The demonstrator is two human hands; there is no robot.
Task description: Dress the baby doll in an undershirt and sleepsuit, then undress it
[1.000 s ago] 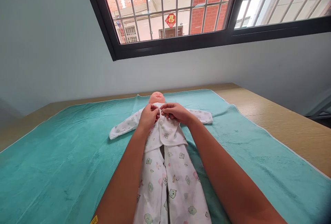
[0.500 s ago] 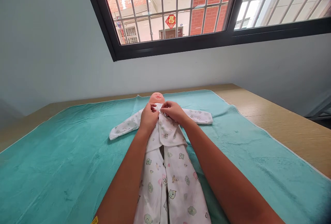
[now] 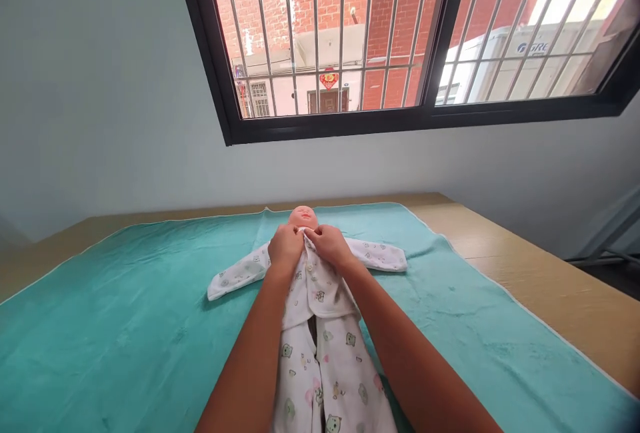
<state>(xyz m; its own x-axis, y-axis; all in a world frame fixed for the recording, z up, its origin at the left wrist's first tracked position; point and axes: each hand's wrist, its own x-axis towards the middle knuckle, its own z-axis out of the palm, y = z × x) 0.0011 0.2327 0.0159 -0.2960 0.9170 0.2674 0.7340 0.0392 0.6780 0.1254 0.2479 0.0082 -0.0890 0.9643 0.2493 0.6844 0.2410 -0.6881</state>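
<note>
A baby doll (image 3: 303, 216) lies on its back, head toward the wall, dressed in a white printed jacket (image 3: 327, 291) and white printed trousers (image 3: 345, 373). My left hand (image 3: 286, 245) pinches the jacket's front edge at the collar, just below the doll's chin. Close beside it, my right hand (image 3: 327, 244) grips the opposite front edge with thumb and finger. Small buttons show down the jacket's front below my hands. Both sleeves stretch out sideways. The collar fastening itself is hidden by my fingers.
A turquoise cloth (image 3: 165, 313) lies under the doll and covers most of the wooden table (image 3: 530, 263). Behind stands a pale wall (image 3: 125, 173) with a black-framed, barred window (image 3: 325, 130) in it.
My view has tilted up, so the doll sits lower in the picture. Both hands remain at the collar; their fingers have closed more tightly on its edges.
</note>
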